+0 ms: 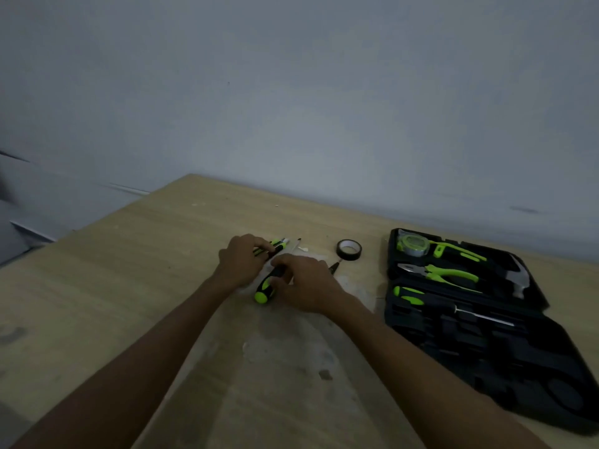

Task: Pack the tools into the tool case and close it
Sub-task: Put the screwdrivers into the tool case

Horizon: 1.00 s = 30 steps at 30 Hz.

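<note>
A black tool case (551, 377) lies open at the right of the wooden table (129, 303). In it sit a tape measure (412, 244), a green-handled knife (457, 251), pliers (437, 273), a hammer (518, 277) and a screwdriver (453, 306). At the table's middle my right hand (308, 283) curls over a green and black screwdriver (267, 286). My left hand (243, 259) rests its fingers on smaller green and black tools (280, 244). A thin tool tip (334, 266) pokes out past my right hand.
A roll of black tape (349, 250) stands between my hands and the case. A grey wall runs along the table's far edge. White scuffed patches mark the tabletop near me.
</note>
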### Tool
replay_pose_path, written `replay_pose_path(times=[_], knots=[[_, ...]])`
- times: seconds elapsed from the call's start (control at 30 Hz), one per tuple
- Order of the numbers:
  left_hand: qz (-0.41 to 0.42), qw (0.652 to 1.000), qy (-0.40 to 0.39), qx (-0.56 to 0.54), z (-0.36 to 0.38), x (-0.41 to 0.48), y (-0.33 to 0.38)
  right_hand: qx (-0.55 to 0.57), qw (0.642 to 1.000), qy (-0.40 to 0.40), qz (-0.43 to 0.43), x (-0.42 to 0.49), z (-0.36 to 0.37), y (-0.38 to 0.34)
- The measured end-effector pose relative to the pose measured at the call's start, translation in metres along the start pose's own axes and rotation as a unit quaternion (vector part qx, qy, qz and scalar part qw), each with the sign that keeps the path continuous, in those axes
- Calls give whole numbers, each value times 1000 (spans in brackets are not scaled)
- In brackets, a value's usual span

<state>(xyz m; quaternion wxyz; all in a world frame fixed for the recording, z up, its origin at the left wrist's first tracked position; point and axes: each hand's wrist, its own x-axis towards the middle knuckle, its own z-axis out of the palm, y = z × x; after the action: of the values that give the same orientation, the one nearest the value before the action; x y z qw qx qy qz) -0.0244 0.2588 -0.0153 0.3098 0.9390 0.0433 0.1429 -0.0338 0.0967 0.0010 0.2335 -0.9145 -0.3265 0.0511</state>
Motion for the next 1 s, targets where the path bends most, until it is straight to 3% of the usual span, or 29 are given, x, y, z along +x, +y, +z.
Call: replay_pose_path(times=[0.4, 0.6, 0.73, 0.9, 1.0], knots=[[41, 998, -53, -2, 7, 25, -16, -108, 994, 29, 11, 25, 30, 6], [53, 996, -64, 23, 12, 25, -11, 18, 997, 64, 43, 12, 16, 9], [105, 992, -54, 45, 17, 30, -3, 58, 993, 98, 43, -4, -2, 19], [127, 991, -27, 0, 18, 22, 21, 79, 989, 124, 33, -39, -35, 42], [123, 990, -57, -44, 19, 9, 45, 141, 979, 136, 62, -70, -55, 63]])
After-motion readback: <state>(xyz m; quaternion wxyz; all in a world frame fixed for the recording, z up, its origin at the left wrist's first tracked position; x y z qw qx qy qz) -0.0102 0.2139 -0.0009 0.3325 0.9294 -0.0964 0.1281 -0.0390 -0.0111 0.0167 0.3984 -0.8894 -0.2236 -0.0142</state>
